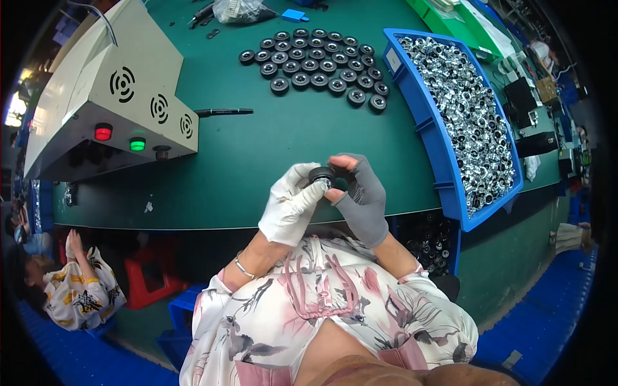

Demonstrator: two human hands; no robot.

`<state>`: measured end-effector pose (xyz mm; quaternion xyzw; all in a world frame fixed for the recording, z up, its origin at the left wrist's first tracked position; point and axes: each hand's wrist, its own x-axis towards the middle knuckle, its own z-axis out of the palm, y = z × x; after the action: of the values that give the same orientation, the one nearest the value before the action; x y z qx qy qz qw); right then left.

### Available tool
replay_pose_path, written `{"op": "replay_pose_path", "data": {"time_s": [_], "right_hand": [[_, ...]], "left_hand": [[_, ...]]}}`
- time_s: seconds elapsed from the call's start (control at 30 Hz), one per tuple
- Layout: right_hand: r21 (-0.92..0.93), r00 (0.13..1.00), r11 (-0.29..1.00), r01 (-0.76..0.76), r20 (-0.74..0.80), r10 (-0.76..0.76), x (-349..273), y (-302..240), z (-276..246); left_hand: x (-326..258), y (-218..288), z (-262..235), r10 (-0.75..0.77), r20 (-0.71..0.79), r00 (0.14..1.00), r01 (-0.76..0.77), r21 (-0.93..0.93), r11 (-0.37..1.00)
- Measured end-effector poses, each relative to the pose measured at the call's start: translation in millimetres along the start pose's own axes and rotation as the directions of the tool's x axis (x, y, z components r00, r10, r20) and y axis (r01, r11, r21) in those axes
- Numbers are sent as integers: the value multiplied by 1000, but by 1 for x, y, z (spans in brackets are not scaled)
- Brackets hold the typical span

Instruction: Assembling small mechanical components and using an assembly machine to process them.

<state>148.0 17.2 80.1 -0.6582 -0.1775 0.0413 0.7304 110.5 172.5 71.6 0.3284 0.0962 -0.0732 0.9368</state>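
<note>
Your white-gloved left hand point(291, 202) holds a black round part point(321, 174) over the front of the green table point(257, 145); your grey-gloved right hand point(342, 179) curves around the part's right side, its grip uncertain. Similar black wheels point(309, 65) lie beyond, left of the blue bin point(412, 96).

A black pen point(226, 112) lies on the green surface point(257, 145) beside a cream housing point(96, 83); a red stool point(137, 281) stands lower left.

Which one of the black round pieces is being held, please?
The black piece between left hand and right hand; the grouped ones lie on the table.
</note>
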Motion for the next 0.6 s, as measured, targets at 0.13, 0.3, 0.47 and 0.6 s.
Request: {"op": "replay_pose_path", "data": {"time_s": [0.13,0.3,0.47,0.6], "right_hand": [[56,994,997,-62,93,56,5,-1,-5],[133,990,989,-60,132,43,9,-2,-4],[33,993,998,61,102,-64,12,-8,1],[52,998,998,46,48,-48,12,-14,9]], "left_hand": [[-4,-3,1,196,0,981,-189,258,948],[-3,-2,1,371,132,919,-393,373,840],[1,1,4,639,333,693,-648,677,349],[5,2,11,714,287,638,-682,640,353]]}}
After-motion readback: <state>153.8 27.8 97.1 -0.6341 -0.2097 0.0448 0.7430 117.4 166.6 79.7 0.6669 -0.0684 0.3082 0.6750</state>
